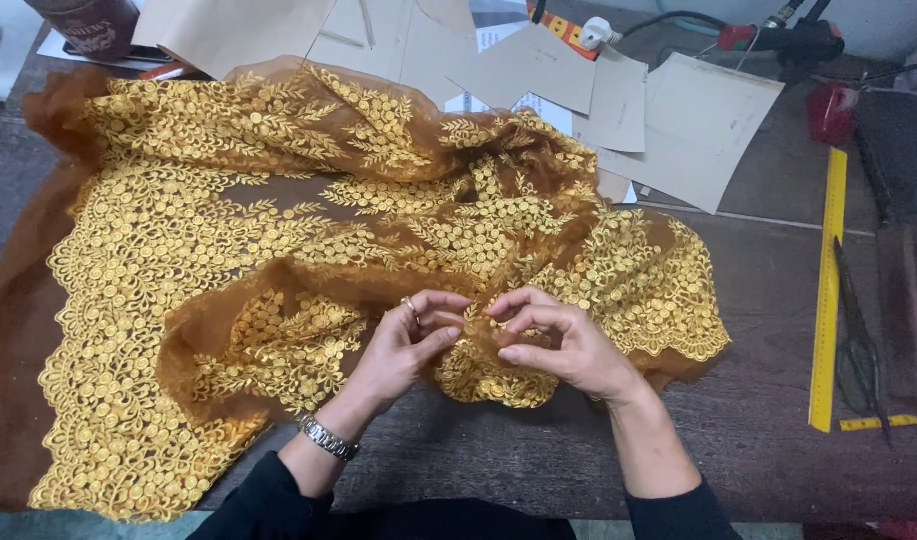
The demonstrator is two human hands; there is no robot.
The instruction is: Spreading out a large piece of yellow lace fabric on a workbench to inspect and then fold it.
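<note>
Pinching a fold of gold-embroidered lace fabric (pixel 279 250) between them, both hands work at the near edge of the worktop (pixel 759 420). The left hand (pixel 409 345), with a ring on one finger and a metal watch (pixel 329 437) at the wrist, grips the cloth between thumb and curled fingers. The right hand (pixel 559 345) faces it, fingertips closed on the same bunched spot, so the two nearly touch.

Judging from how things lie, the work looks barely begun: the fabric is uncut and rumpled, most of it spread out to the left and beyond the hands, only this small gather being handled.

Off to the right lie a yellow ruler (pixel 829 290) and a pair of scissors (pixel 859 345), both untouched and well apart from the hands. Farther back, brown paper pattern pieces (pixel 689 130) overlap along the far side.
</note>
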